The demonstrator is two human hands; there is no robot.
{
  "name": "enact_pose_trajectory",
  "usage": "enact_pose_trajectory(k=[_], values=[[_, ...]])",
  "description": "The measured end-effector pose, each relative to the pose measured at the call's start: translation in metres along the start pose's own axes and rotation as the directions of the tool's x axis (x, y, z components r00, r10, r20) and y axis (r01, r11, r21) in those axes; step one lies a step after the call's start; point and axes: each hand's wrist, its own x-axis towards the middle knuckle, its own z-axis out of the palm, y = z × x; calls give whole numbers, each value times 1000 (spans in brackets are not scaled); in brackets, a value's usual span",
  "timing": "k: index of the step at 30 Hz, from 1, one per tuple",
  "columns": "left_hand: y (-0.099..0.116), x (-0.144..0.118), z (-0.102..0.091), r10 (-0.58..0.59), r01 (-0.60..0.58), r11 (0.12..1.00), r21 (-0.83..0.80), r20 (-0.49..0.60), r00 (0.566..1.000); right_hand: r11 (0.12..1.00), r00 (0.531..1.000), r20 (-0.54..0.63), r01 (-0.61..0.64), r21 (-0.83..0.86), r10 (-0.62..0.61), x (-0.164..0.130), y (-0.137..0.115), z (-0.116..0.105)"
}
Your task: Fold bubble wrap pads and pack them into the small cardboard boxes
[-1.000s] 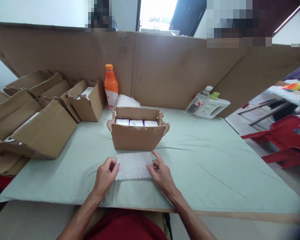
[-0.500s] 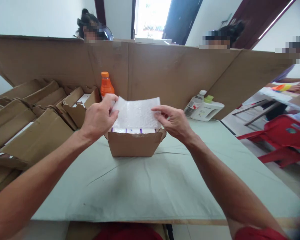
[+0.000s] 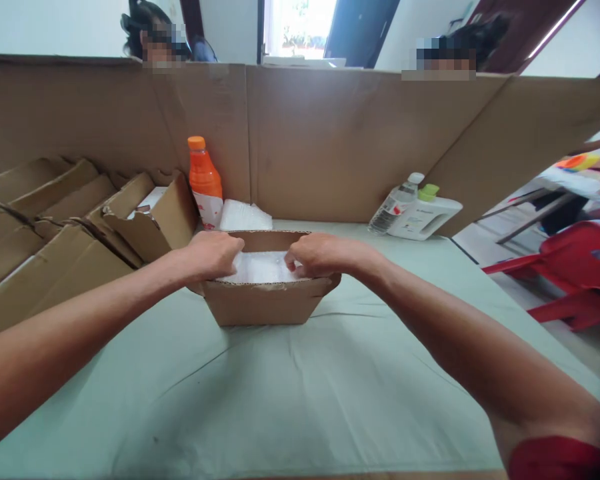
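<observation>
A small open cardboard box [image 3: 265, 305] stands on the cloth-covered table in front of me. A sheet of bubble wrap [image 3: 263, 267] now lies inside it, just below the rim, covering the contents. My left hand [image 3: 215, 255] reaches over the box's left end, its curled fingers at the sheet's left edge. Over the right end, my right hand [image 3: 316, 253] has its thumb and fingers bent together on the sheet's right edge. Both sets of fingertips are partly hidden inside the box.
Several cardboard boxes [image 3: 65, 260] crowd the left side. Behind my box are an orange bottle [image 3: 205, 180] and folded bubble wrap [image 3: 245, 216]. A clear bottle [image 3: 396, 203] and white jug [image 3: 425, 217] stand right, before a cardboard partition [image 3: 330, 140]. People sit beyond it; a red chair [image 3: 575, 273] is right.
Both hands have moved down with the bubble wrap, from above the box to inside its rim. The folded bubble wrap behind has come into view. My view has tilted down slightly.
</observation>
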Motion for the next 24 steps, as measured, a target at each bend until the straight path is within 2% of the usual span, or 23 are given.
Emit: enact_pose_trajectory(k=[3,5,7,10,11,12,14,15,16,17,18,19,20,21,22,24], values=[[-6,-9,-8,-72,62,996,-69,-145,987,998,986,-167,9,54,0,-21,3,-9],[-7,-7,-6,-31,-15,977,-214,-210,977,995,969,-245,37,97,-12,-25,1,-13],[-5,2,2,78,-124,934,-336,-148,986,991,979,-198,71,116,-47,-16,-3,-12],[-2,17,12,170,-155,917,-369,9,985,990,995,-53,88,109,-83,5,-8,-7],[-3,18,11,188,-164,913,-373,29,982,985,993,-44,112,129,-107,7,-7,-4],[-5,14,8,205,-181,899,-398,18,979,974,987,-80,148,170,-136,4,-4,-1],[-12,-5,1,189,-220,841,-494,-114,975,931,946,-292,225,288,-138,-14,5,9],[-17,-20,0,121,-225,808,-545,-222,968,908,897,-437,233,349,-62,-29,11,18],[-22,-37,2,-2,-215,774,-596,-342,940,887,823,-565,211,410,66,-44,17,30],[-26,-54,9,-151,-189,739,-646,-433,889,861,728,-653,178,477,211,-60,23,46],[-28,-70,22,-307,-145,692,-707,-471,827,825,646,-682,140,547,342,-73,28,65],[-28,-83,41,-454,-122,618,-777,-479,751,784,596,-672,110,611,439,-82,31,88],[-26,-93,65,-550,-121,536,-835,-454,701,737,587,-640,104,668,496,-87,32,111],[-21,-99,91,-618,-142,460,-876,-431,657,687,608,-600,120,717,519,-87,31,135],[-14,-101,117,-614,-162,366,-916,-368,698,637,649,-557,142,757,517,-83,27,157],[3,-95,161,-625,-190,221,-957,-289,725,551,720,-504,202,809,476,-64,13,188]])
